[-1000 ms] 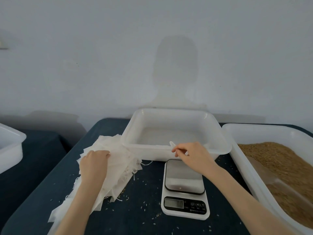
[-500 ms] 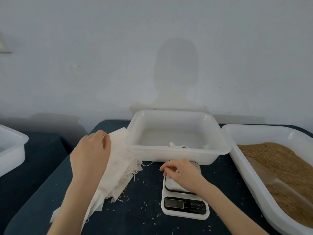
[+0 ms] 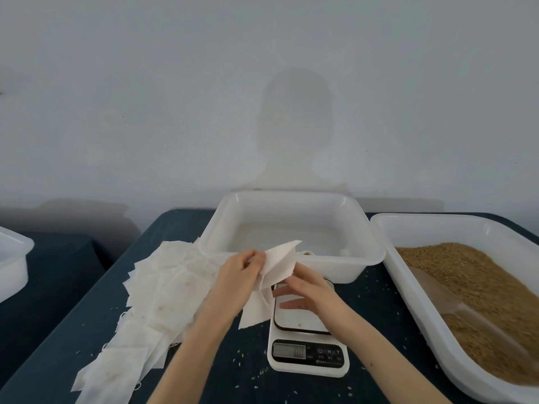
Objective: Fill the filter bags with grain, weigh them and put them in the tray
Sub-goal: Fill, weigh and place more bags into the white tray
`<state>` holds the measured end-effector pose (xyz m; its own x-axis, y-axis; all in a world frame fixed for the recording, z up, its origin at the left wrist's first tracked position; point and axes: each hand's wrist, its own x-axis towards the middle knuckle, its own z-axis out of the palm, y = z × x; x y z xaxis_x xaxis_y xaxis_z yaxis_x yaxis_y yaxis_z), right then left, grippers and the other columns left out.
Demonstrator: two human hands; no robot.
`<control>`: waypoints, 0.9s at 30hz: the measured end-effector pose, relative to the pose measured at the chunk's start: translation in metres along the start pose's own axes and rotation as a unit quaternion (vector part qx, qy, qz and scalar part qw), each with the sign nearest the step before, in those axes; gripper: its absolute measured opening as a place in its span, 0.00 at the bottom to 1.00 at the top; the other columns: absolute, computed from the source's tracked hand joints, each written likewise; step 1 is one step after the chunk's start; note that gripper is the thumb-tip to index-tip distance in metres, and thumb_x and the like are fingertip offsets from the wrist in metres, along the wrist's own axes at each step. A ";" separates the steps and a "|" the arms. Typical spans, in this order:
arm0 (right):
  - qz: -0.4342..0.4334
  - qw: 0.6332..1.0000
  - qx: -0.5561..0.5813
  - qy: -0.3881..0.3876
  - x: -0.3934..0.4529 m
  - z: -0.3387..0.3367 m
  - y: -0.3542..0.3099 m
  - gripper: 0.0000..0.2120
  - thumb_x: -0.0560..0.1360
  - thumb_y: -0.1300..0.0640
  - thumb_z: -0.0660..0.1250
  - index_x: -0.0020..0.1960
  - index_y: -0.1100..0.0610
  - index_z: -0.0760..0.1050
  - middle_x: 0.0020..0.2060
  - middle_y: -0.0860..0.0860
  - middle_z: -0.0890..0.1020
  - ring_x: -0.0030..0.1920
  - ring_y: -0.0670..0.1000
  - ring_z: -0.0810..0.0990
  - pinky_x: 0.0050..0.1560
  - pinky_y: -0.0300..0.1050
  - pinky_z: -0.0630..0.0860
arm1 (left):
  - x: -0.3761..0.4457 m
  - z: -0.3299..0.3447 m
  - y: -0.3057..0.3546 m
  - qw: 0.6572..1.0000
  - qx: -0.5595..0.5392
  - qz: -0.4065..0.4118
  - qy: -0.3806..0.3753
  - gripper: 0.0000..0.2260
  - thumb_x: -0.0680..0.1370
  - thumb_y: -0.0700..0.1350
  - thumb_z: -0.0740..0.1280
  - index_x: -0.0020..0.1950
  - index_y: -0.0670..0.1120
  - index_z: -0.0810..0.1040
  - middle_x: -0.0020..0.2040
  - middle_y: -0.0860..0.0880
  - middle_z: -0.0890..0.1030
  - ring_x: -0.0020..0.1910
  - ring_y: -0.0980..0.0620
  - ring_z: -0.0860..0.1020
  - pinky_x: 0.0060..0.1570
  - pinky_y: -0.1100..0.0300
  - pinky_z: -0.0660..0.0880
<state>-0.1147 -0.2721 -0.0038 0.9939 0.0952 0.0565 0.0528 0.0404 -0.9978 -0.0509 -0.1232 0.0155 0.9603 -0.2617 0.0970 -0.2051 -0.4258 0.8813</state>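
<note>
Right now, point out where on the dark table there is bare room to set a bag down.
Bare table lies between the scale and the grain tray, and near the edge left of the scale. Crowded: the filter bag pile covers the left side; both hands work above the scale.

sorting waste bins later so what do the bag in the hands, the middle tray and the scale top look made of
The filter bag looks like thin matte white nonwoven or paper-like fabric: it creases and has fuzzy edges. The middle tray looks like translucent white plastic, smooth, with rounded moulded corners. The scale has a white, likely plastic, body; its platform is smooth and faintly reflective, possibly glass or glossy plastic.
</note>
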 end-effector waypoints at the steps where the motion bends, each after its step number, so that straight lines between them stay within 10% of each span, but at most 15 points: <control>1: -0.005 1.000 -0.015 -0.006 -0.002 -0.003 0.001 0.17 0.75 0.48 0.65 0.63 0.49 0.74 0.53 0.46 0.83 0.54 0.49 0.82 0.50 0.42 0.79 | -0.001 0.004 0.000 0.999 -0.030 -0.014 -0.011 0.15 0.82 0.49 0.58 0.40 0.43 0.76 0.32 0.54 0.73 0.34 0.56 0.71 0.37 0.62 0.67; 8: -0.118 0.969 -0.219 -0.001 0.004 0.016 0.025 0.18 0.74 0.57 0.68 0.62 0.46 0.72 0.52 0.44 0.81 0.53 0.47 0.82 0.50 0.45 0.81 | -0.007 0.008 0.006 0.986 -0.156 -0.066 -0.005 0.11 0.81 0.49 0.61 0.42 0.53 0.80 0.40 0.52 0.83 0.43 0.52 0.81 0.49 0.55 0.76; 13: -0.046 0.944 -0.311 0.096 0.043 0.042 0.028 0.14 0.78 0.66 0.57 0.51 0.51 0.77 0.43 0.48 0.80 0.46 0.48 0.79 0.49 0.46 0.76 | -0.004 -0.021 0.006 0.995 -0.096 -0.014 0.016 0.05 0.80 0.43 0.64 0.51 0.50 0.80 0.43 0.49 0.82 0.39 0.56 0.78 0.35 0.69 0.72; 18: -0.118 0.851 -0.500 0.110 0.068 0.072 0.031 0.09 0.80 0.64 0.57 0.42 0.57 0.71 0.34 0.49 0.71 0.33 0.43 0.73 0.35 0.23 0.68 | -0.010 -0.059 0.008 0.984 -0.123 0.048 0.118 0.08 0.79 0.44 0.66 0.55 0.57 0.75 0.37 0.43 0.81 0.29 0.59 0.75 0.33 0.66 0.73; 23: -0.135 0.790 -0.591 -0.090 0.082 0.130 0.044 0.13 0.81 0.66 0.55 0.63 0.66 0.70 0.60 0.62 0.75 0.63 0.59 0.71 0.67 0.51 0.65 | -0.009 -0.063 0.008 0.985 -0.094 0.062 0.130 0.06 0.78 0.43 0.66 0.51 0.55 0.78 0.35 0.48 0.81 0.30 0.58 0.75 0.33 0.64 0.74; 27: -0.130 0.844 -0.498 -0.149 0.073 0.125 0.050 0.07 0.75 0.67 0.59 0.40 0.60 0.70 0.50 0.62 0.74 0.53 0.55 0.67 0.57 0.50 0.65 | -0.001 -0.056 -0.005 0.991 -0.096 0.034 0.091 0.06 0.79 0.41 0.65 0.50 0.51 0.79 0.35 0.49 0.79 0.30 0.58 0.74 0.30 0.69 0.72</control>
<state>-0.0518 -0.1392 -0.0448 0.8753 0.4639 0.1364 0.4684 -0.7436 -0.4771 -0.0404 -0.0720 0.0374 0.9675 -0.1162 0.2246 -0.2465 -0.2348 0.9403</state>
